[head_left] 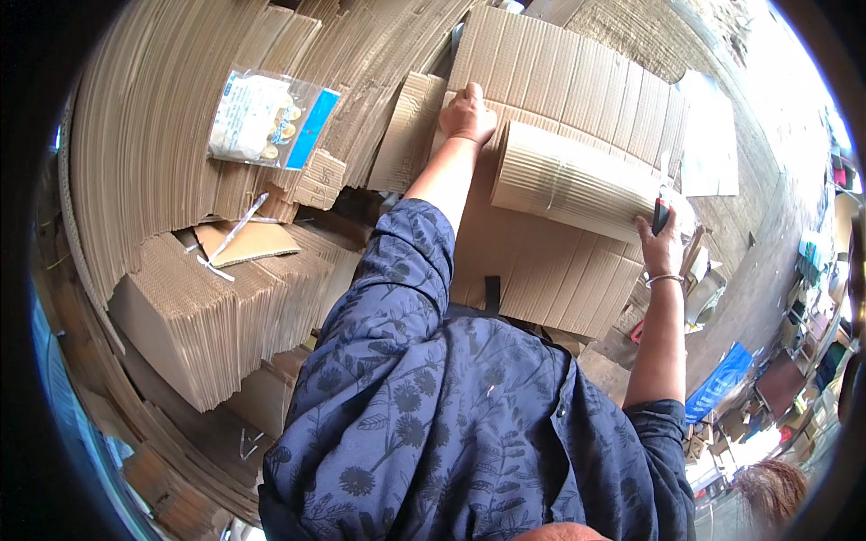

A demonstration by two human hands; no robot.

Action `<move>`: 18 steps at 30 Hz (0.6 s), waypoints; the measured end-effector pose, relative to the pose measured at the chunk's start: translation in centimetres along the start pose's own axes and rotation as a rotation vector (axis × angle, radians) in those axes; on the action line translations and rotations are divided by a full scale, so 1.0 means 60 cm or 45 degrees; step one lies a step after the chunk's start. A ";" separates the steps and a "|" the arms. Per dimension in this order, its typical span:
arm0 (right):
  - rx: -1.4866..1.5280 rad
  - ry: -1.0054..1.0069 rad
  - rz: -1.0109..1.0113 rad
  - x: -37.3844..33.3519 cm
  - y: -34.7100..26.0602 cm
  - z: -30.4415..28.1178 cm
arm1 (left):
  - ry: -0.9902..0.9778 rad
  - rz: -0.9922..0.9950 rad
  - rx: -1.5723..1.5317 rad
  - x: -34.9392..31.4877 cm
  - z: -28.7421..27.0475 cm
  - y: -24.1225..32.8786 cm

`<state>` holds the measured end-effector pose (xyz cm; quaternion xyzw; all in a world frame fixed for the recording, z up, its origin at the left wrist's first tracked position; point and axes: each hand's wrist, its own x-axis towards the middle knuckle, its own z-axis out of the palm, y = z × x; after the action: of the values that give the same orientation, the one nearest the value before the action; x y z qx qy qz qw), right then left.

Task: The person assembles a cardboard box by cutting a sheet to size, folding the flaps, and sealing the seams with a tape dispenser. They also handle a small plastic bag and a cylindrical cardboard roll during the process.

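Note:
A large creased cardboard sheet (622,104) lies in front of me. Across its middle runs a raised, curved flap of ribbed cardboard (582,180). My left hand (467,117) is closed at the sheet's left edge, its fingers curled and partly hidden. At the flap's right end, my right hand (664,245) grips a box cutter (662,209) with a black and red handle, its tip pointing away from me. The fingers of that hand also touch or nearly touch the flap's edge; which one I cannot tell.
Tall stacks of flattened cardboard (144,135) fill the left side. A clear plastic packet with a blue strip (271,122) lies on them. Nearer stands a smaller cardboard stack (216,307). Beyond the sheet's right edge is a white paper (710,135). A blue bag (719,383) sits lower right.

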<state>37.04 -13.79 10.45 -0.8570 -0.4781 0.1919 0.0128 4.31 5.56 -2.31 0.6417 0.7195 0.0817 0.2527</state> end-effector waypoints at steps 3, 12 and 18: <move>0.005 0.000 -0.004 -0.001 0.004 0.003 | 0.012 0.043 0.034 0.024 -0.001 0.009; 0.035 -0.023 0.063 -0.010 -0.013 -0.008 | -0.013 0.085 0.094 0.098 -0.011 0.047; 0.026 -0.059 0.127 -0.015 -0.028 -0.018 | 0.008 0.131 0.110 0.145 -0.007 0.058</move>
<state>35.66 -13.44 12.10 -0.8750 -0.4329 0.2167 0.0007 6.77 14.60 -2.65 0.6879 0.6892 0.0655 0.2178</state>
